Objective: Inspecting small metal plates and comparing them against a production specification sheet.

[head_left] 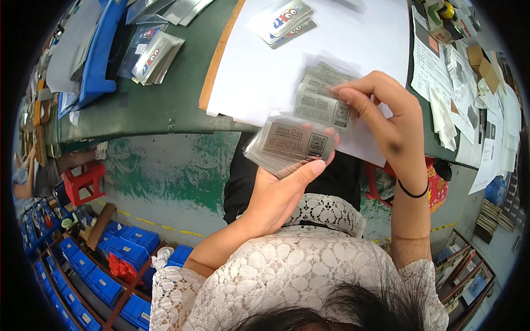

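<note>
My left hand (279, 190) holds a thick stack of grey sleeved cards (290, 144), thumb pressed along its lower edge. My right hand (381, 118) holds a fan of several more of the same grey cards in clear sleeves (320, 94), just above and to the right of the stack. Both hands are raised in front of me, over the near edge of the green table (165, 105). A black band circles my right wrist.
A white sheet on a wooden board (265, 60) covers the table, with a pile of packaged cards (281, 21) at its far side. More packets (157, 52) and a blue folder (99, 49) lie left. Papers and small boxes (469, 71) sit right. Blue bins (99, 265) line the floor.
</note>
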Available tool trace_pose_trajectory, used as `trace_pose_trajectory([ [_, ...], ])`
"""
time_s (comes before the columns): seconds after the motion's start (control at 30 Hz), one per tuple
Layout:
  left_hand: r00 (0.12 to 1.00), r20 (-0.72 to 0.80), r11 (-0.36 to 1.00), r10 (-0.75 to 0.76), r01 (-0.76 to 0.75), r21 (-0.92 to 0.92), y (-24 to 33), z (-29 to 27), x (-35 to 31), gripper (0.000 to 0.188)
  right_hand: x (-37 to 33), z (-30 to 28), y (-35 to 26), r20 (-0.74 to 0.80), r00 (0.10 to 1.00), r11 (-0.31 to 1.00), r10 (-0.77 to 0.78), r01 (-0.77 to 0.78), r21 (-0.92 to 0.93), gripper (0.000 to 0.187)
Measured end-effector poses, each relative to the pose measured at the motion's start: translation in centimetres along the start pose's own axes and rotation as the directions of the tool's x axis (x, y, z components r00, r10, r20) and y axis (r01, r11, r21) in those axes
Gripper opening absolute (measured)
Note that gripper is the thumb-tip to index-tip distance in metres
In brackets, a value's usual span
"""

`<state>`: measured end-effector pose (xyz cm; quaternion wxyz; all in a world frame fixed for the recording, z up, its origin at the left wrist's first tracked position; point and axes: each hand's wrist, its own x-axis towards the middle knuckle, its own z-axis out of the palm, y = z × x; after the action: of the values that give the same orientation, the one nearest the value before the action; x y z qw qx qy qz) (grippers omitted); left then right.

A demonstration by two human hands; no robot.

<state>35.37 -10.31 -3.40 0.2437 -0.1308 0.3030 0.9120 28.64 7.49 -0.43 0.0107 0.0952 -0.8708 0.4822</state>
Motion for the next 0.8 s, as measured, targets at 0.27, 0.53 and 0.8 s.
trace_pose_trajectory([
  [0.27, 1.000, 0.013, 1.000, 0.010, -0.010, 0.023, -0.1, -0.4, -0.1, 0.050, -0.3, 0.2, -1.1, 0.128, 0.970, 0.976, -0.207, 0.214, -0.040, 0.022],
  [0.53, 0.999, 0.002, 0.998, -0.037, 0.036, 0.053, 0.1, -0.6, 0.1, 0.050, -0.4, 0.6, -0.5, 0.099, 0.963, 0.967, -0.252, 0.254, -0.009, 0.008],
  [0.8, 0.999, 0.010, 0.999, -0.034, 0.034, 0.007, 0.1, -0.3, 0.1, 0.048, 0.6, -0.1, -0.3, -0.052, 0.963, 0.944, -0.264, 0.247, -0.218, 0.015],
])
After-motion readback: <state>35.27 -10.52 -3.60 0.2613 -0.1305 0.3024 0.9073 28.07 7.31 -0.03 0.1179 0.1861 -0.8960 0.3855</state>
